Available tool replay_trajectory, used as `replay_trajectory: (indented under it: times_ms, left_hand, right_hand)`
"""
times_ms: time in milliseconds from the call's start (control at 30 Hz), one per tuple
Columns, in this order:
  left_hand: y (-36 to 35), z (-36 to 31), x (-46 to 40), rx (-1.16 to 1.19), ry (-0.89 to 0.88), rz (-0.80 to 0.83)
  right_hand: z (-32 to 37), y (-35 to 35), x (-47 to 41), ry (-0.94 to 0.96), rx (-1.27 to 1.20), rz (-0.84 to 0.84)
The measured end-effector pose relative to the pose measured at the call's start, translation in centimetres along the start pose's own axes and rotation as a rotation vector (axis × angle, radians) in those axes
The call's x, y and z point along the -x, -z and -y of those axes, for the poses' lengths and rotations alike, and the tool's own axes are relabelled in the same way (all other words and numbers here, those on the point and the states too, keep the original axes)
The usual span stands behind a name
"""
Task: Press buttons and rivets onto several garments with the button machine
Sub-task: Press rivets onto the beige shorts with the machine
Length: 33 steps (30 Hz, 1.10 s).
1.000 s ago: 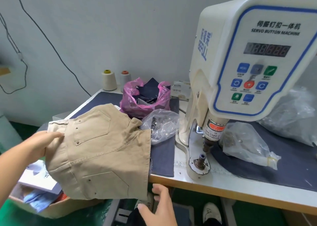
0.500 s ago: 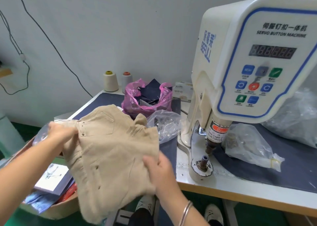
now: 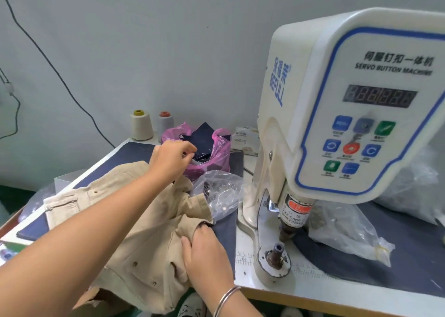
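1. Head view: a person is working at a table (image 3: 301,290) beside a white servo button machine (image 3: 349,114), its punch hanging above the lower die (image 3: 277,250).
2. A beige garment (image 3: 149,232) is lying crumpled on the table's left part, spilling over the front edge, with small rivets showing on its fabric.
3. The right hand (image 3: 207,254), a silver bangle (image 3: 227,297) on its wrist, is gripping a fold of the garment's edge near the machine base, fingers curled into the cloth.
4. The left hand (image 3: 172,156) is reaching across the garment to the pink plastic bag (image 3: 216,153) of dark fabric pieces, thumb and fingertips drawn together as in a pinch; whether they are holding anything cannot be told.
5. A clear bag of metal parts (image 3: 219,191) is lying between the garment and the machine, and two thread cones (image 3: 151,125) are standing by the wall.
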<state>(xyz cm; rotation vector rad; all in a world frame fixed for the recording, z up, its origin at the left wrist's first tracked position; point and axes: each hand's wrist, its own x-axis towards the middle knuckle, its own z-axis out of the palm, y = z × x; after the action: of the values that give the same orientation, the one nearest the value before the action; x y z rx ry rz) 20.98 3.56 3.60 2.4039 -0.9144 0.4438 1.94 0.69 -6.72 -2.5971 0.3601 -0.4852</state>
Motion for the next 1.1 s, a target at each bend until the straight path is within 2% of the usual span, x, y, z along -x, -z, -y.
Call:
replay_trajectory:
  times_ms: [133,233,267,433,533,567,633,733,800,900,933,1100]
  left_hand:
    - [-1.3,-0.4,-3.3,-0.172,0.007,0.163]
    - [-2.4,-0.5,-4.2,-0.218,0.038,0.245]
    - [-2.6,-0.4,-4.3,-0.229,0.052,0.257]
    - [-3.0,0.4,-4.0,-0.21,0.133,0.202]
    - [-2.2,1.0,-4.4,-0.185,0.128,0.127]
    - [-2.0,1.0,-4.5,-0.201,0.105,0.12]
    - [-1.6,0.8,-4.6,-0.209,0.059,0.104]
    - [-1.2,0.0,-5.1,-0.096,0.075,0.063]
    - [-0.9,-0.4,-5.7,-0.073,0.086,0.058]
    - [-0.6,-0.5,-6.4,-0.036,0.102,0.04]
    - [-0.6,-0.4,-6.6,-0.018,0.113,0.056]
    - [-1.3,0.4,-7.3,0.064,0.234,0.206]
  right_hand:
    - [0.4,-0.4,-0.1,0.087,0.082,-0.12]
    - [0.6,0.0,0.0,0.088,0.068,-0.056]
    - [0.4,-0.1,0.1,0.103,0.119,-0.084]
    - [0.8,-0.1,0.5,0.09,0.077,-0.085]
    - [0.9,0.1,0.5,0.082,0.067,0.014]
    - [0.7,0.0,0.4,0.123,0.107,-0.027]
    - [0.8,0.2,0.2,0.082,0.131,-0.042]
    - [1.2,0.4,0.5,0.051,0.072,-0.046]
    - [1.0,0.1,0.6,0.097,0.071,-0.033]
    - [0.9,0.4,0.3,0.097,0.175,-0.127]
    - [0.9,0.3,0.2,0.109,0.154,-0.152]
    - [0.7,0.1,0.2,0.09,0.069,-0.007]
